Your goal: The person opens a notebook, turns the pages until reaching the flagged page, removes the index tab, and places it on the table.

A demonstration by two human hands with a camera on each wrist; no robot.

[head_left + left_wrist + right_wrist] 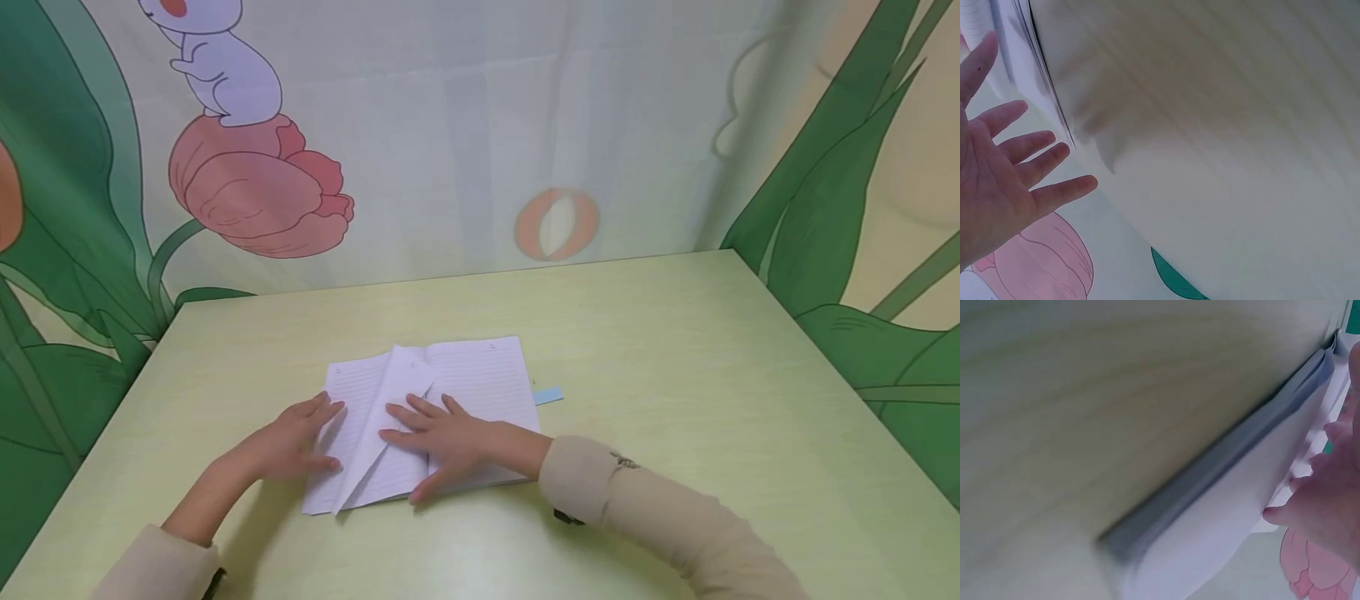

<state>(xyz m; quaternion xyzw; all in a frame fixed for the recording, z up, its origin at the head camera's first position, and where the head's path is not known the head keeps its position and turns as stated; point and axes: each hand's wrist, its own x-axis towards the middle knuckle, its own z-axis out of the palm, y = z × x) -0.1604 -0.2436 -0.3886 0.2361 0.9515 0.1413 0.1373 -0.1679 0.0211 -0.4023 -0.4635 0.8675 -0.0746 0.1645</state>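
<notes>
An open notebook point(480, 375) with lined white pages lies on the table. One of its leaves, the folded page point(384, 396), is turned over at a slant across the left side. My right hand point(450, 437) rests on that page and the middle of the notebook with its fingers spread. Beside the left edge, my left hand point(288, 437) has its fingers extended, the tips over the left page. In the left wrist view its fingers are spread near the notebook's edge point(1044, 75). The right wrist view shows the notebook's thick side point(1210, 519) next to the right hand point(1325, 494).
A light blue tab point(549, 396) sticks out past the notebook's right edge. The pale yellow-green table point(675, 358) surrounds the notebook. Behind it hangs a printed curtain point(450, 150) with a flower and a white animal; large green leaves appear at both sides.
</notes>
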